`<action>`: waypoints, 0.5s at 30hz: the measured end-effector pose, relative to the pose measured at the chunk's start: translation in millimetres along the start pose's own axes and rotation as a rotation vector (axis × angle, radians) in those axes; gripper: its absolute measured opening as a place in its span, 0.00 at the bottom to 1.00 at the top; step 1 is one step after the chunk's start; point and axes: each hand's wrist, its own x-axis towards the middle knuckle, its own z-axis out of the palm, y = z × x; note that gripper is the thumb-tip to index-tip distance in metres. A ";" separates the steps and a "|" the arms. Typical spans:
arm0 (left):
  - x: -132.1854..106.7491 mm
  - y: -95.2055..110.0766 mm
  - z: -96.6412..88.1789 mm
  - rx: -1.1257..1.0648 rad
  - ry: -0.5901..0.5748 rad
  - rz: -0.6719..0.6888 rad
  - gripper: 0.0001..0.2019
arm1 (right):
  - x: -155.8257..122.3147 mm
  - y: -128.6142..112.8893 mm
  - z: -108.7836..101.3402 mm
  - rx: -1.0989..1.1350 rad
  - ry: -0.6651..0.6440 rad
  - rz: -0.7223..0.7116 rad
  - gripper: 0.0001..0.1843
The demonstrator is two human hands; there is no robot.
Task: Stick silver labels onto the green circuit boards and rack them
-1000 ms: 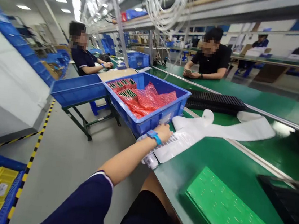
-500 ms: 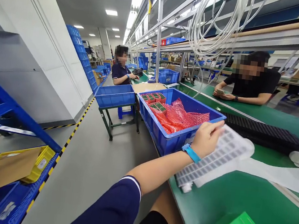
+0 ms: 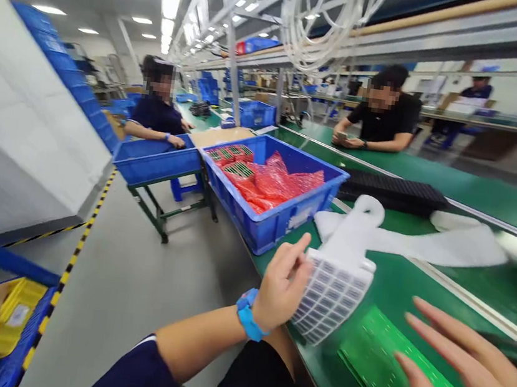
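Seen from the head camera, the left hand (image 3: 282, 287), with a blue wristband (image 3: 248, 316) on its wrist, is half closed, its fingers curled around the left edge of a white moulded plastic tray (image 3: 333, 297). The tray has rows of small pockets and stands tilted up off the near edge of the green bench (image 3: 401, 280), its upper end narrowing to a rounded loop. The right hand (image 3: 466, 376) is blurred at the lower right corner, open with fingers spread and holding nothing, just above a green circuit board panel (image 3: 387, 375) that lies on the bench; whether it touches the panel cannot be told. A white plastic strip (image 3: 421, 246) lies across the bench behind the tray, beside a black stacked tray (image 3: 393, 192). A blue crate (image 3: 267, 198) sits at the bench's left edge, filled with red bubble bags (image 3: 273, 183) and small circuit boards (image 3: 237, 169). Across the bench, a co-worker in a black shirt (image 3: 384, 111) has both hands together on the surface. To the left, a co-worker in navy (image 3: 158, 112) rests a hand on a blue bin (image 3: 156, 165).
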 end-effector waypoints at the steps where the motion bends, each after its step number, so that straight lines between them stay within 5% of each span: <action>1: -6.4 -2.1 1.1 -0.019 -0.034 -0.085 0.21 | 6.0 -7.9 2.9 -0.089 -0.006 -0.012 0.25; 4: -20.3 -3.9 5.7 -0.036 -0.075 -0.202 0.20 | 26.7 -22.4 19.1 -0.136 -0.027 -0.026 0.25; 11: -29.9 -5.4 3.5 -0.004 -0.104 -0.066 0.26 | 37.5 -30.0 29.6 0.098 -0.209 0.264 0.04; 13: -21.6 -4.3 0.0 -0.018 -0.216 -0.033 0.31 | 35.1 -30.9 26.6 0.132 -0.259 0.264 0.05; 15: -12.5 -1.2 -2.8 -0.119 -0.402 -0.100 0.20 | 32.8 -31.1 25.1 0.159 -0.307 0.247 0.07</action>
